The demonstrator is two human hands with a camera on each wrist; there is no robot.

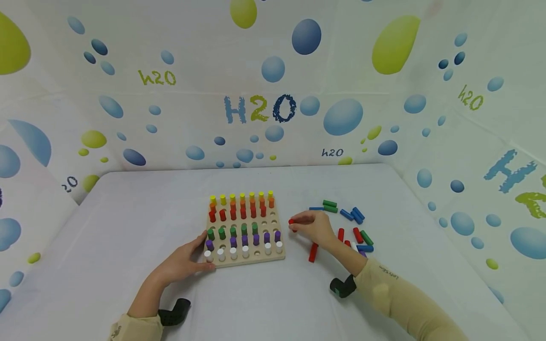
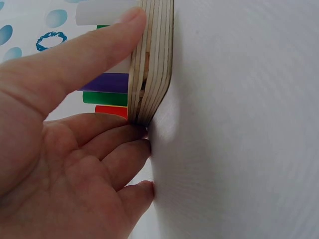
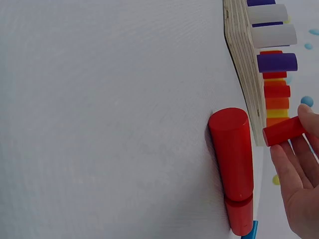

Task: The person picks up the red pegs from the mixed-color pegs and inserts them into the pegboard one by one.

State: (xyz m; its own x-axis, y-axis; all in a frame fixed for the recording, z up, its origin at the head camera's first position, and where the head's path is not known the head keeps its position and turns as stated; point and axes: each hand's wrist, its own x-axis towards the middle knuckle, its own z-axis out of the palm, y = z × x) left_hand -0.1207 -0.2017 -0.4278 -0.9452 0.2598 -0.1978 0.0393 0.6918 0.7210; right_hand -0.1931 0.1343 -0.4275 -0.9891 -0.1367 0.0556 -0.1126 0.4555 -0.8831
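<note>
A wooden pegboard (image 1: 249,262) carries upright pegs in coloured rows: yellow at the back, then orange, red, green, purple and white at the front. Some holes are bare, among them several on the right side. My left hand (image 1: 181,262) holds the board's near left corner. In the left wrist view its thumb (image 2: 112,45) lies on the board's edge, and the fingers touch around the corner. Just right of the board, my right hand (image 1: 316,230) pinches a red peg (image 3: 284,131) between thumb and fingers, above the table.
Loose pegs lie right of the board: green ones (image 1: 330,203) and blue ones (image 1: 357,215) farther back, red (image 1: 357,235), white and purple nearer. A red peg (image 1: 313,253) lies below my right hand. Black wrist straps (image 1: 342,287) hang under both forearms. A patterned curtain stands behind the table.
</note>
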